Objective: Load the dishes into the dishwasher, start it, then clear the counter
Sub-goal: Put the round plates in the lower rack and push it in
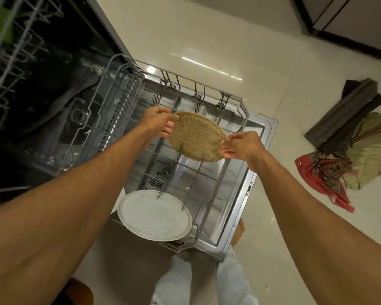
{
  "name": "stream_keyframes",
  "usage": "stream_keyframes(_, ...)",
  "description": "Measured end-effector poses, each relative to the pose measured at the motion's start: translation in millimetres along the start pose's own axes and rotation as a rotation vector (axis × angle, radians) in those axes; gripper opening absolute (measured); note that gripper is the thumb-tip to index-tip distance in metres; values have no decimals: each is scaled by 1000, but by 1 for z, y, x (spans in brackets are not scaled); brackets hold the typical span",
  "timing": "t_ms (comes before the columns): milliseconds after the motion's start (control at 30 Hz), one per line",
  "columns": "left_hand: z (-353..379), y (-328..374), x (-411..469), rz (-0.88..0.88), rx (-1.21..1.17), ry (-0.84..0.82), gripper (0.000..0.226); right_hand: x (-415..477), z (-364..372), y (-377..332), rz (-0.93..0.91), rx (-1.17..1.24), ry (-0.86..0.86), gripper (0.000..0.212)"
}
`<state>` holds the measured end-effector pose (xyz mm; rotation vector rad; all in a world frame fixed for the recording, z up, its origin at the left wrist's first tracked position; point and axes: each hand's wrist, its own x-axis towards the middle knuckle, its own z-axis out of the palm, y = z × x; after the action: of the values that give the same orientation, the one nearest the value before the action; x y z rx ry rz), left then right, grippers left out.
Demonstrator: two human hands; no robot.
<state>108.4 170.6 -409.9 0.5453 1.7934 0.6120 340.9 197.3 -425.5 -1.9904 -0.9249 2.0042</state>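
Your left hand (161, 122) pinches the far-left rim of the speckled tan plate (198, 137), thumb on top and fingers curled beneath. Your right hand (240, 146) pinches the opposite rim in the same way. The plate hangs tilted over the middle of the pulled-out lower rack (207, 91), and two upright tines cross in front of its near edge. Whether it touches them I cannot tell.

A white plate (154, 216) leans in the near end of that rack, close to your legs. The rack sits over the open dishwasher door (262, 133), whose steel inner face shows through the wires. To your left the dark tub stands open, with the upper rack (9, 51) blurred above it and something green (2, 25) in it.

The floor (229, 29) is glossy cream tile, with ceiling lights reflected beyond the door. On your right, well apart from the dishwasher, lies a heap of cloths (361, 155): a grey ribbed piece, an olive one and a red patterned one. Dark cabinets (350, 18) fill the far right corner. Your bare foot (239, 232) shows just beside the door's near corner.
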Motion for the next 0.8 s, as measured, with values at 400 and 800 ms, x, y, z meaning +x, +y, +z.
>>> stream_keyframes(400,-82,77,-237,19,-326,245,19,-214,22,-105,-186,-124,-62,14)
stream_keyframes(800,-172,-34,-491,55,-775,697,10,-428,173,-72,-344,-440,-466,16)
